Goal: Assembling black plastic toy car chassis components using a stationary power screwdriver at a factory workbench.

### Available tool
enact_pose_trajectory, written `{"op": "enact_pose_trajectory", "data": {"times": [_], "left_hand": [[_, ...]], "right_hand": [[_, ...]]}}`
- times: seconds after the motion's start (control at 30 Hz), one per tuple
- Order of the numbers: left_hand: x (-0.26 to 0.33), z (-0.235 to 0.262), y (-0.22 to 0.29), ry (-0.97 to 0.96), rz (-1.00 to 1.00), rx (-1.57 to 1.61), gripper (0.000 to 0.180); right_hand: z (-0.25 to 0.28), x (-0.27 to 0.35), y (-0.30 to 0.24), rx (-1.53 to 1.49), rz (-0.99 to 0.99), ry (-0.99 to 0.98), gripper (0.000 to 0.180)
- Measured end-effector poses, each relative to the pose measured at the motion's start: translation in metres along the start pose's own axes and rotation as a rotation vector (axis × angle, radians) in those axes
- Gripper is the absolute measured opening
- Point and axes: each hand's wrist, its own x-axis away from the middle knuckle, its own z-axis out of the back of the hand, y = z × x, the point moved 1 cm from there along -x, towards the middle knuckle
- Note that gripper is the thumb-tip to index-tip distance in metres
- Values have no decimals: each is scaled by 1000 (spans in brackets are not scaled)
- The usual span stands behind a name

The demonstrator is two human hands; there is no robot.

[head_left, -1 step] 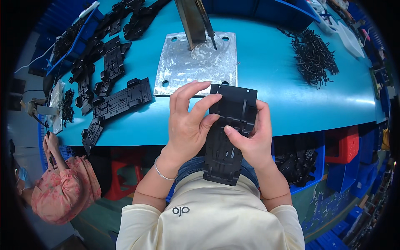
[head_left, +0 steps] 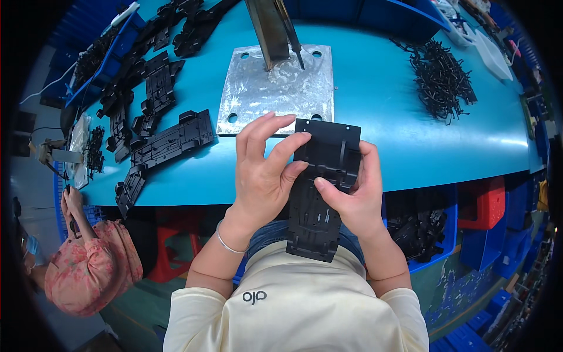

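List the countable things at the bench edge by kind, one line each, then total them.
Long black plastic panel held in the left hand and right hand: 1
Grey metal base plate bearing an upright post: 1
Heap of small black clips: 1
Red stool under the bench: 1
Total: 4

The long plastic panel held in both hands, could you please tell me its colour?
Black; the long plastic panel shows best in the head view.

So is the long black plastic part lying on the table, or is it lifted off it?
Lifted off. Both hands, left hand and right hand, hold the black plastic part above the lap, in front of the blue table.
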Motion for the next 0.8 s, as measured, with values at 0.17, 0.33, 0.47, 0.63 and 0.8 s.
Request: {"op": "enact_pose_trajectory", "data": {"times": [0.17, 0.33, 0.47, 0.63, 0.8], "left_hand": [[3, 6, -3, 4, -69, -185, 27], [7, 3, -5, 31, -45, -208, 29], [13, -3, -10, 58, -11, -204, 30], [13, 0, -16, 34, 40, -48, 29], [12, -1, -15, 72, -22, -123, 27]], "right_hand": [[-1, 1, 4, 34, -19, -11, 49], [-1, -2, 7, 37, -1, -17, 51], [-2, -4, 6, 129, 15, -56, 51], [-2, -4, 6, 128, 15, -64, 50], [-3, -5, 4, 83, 8, -50, 49]]}}
